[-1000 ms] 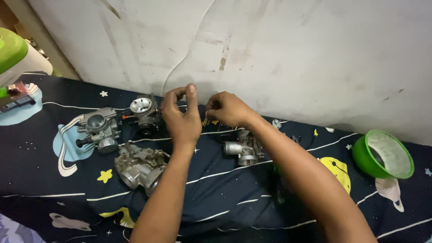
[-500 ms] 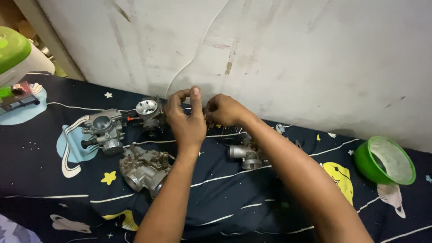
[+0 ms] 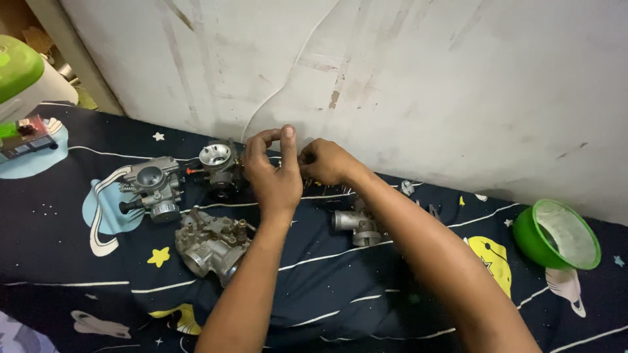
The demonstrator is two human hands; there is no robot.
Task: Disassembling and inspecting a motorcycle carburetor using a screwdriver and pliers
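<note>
Both hands meet near the wall: the left hand (image 3: 275, 176) has thumb and forefinger pinched, the right hand (image 3: 327, 162) is closed on a small part too hidden to identify. Three carburetors (image 3: 152, 186) (image 3: 219, 163) (image 3: 212, 243) lie left of them on the dark sheet (image 3: 327, 301); a fourth metal body (image 3: 356, 225) lies under the right forearm. A green bowl (image 3: 556, 235) sits far right.

Whatever is pinched between the left hand (image 3: 273, 178) and the right hand (image 3: 325, 162) is hidden by the fingers, part of the carburetor (image 3: 219, 163) behind the left hand is covered, and the green-and-white appliance (image 3: 23, 78) is cut off by the left edge.
</note>
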